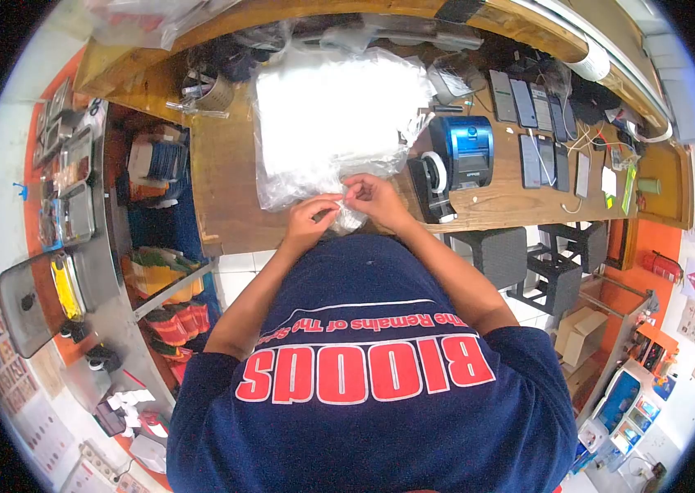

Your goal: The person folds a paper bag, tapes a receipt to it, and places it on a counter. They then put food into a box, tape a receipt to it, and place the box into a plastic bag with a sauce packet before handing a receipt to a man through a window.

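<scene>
A large clear plastic bag (281,187) lies on the wooden table in front of me, its crinkled edges showing around a bright, washed-out white middle. What is inside it, if anything, is lost in the glare. At its near edge, my left hand (312,222) pinches a bit of the plastic between thumb and fingertips. Close beside it, my right hand (374,202) is also closed, with thumb and forefinger pinching the plastic. A bunched, crumpled end of the bag (350,220) hangs between and below my hands, near the table's front edge.
A black tape dispenser (434,191) and a blue label printer (469,152) stand right of the bag. Farther right lie several phones (524,103) and loose cables. A cup-like holder (214,94) sits at the back left. Dark stools (499,255) stand beneath the table (228,172).
</scene>
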Demonstrator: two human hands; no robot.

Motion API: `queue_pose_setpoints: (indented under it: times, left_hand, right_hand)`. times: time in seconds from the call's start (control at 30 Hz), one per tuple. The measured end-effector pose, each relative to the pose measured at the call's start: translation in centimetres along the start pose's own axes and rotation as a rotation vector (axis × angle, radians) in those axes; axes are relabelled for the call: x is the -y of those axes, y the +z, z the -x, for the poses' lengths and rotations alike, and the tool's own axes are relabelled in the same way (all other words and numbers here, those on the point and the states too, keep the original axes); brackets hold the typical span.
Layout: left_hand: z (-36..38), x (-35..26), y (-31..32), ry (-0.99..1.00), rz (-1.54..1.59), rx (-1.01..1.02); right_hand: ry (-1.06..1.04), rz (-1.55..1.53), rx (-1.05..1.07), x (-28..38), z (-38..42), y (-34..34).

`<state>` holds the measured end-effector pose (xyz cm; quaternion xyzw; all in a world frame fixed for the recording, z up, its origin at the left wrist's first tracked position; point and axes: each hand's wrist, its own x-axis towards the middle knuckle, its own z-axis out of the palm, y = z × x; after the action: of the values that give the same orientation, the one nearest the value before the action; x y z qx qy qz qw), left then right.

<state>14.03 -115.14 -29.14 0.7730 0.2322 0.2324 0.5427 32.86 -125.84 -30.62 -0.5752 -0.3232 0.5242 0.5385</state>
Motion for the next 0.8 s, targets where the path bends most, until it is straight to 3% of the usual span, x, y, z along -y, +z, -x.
queue_pose_setpoints:
  times: [0.13,0.2,0.23,0.27,0.37,0.57,0.63,0.77,0.8]
  left_hand:
    - [-0.3,-0.9,0.0,-0.080,-0.034,-0.004]
    - [-0.3,-0.2,0.5,-0.044,-0.079,-0.030]
    - [-0.3,0.5,0.8,0.000,-0.132,-0.052]
    - [-0.4,0.0,0.6,-0.032,-0.162,-0.012]
    - [-0.2,-0.4,0.4,0.106,-0.204,0.047]
    - [0.1,-1.7,0.7,0.228,-0.268,-0.043]
    - [0.8,-1.0,1.1,0.172,-0.214,-0.202]
    - [2.4,-1.8,0.6,0.095,-0.205,-0.144]
    - [2.9,-1.8,0.2,0.129,-0.277,-0.115]
  right_hand:
    - [0.017,0.014,0.034,0.1,0.3,0.3]
    - [0.009,0.037,0.019,-0.4,0.4,0.5]
    - [-0.045,0.202,0.020,0.6,0.7,0.4]
    - [-0.145,0.093,0.004,0.4,0.7,0.6]
    - [-0.187,0.129,-0.038,1.1,1.0,1.0]
    - [-0.360,0.475,-0.096,2.3,1.7,1.6]
    - [-0.486,0.713,-0.193,0.8,1.5,1.7]
    - [-0.472,0.700,-0.223,2.1,1.8,1.1]
    - [-0.365,0.591,-0.221,3.4,2.1,0.5]
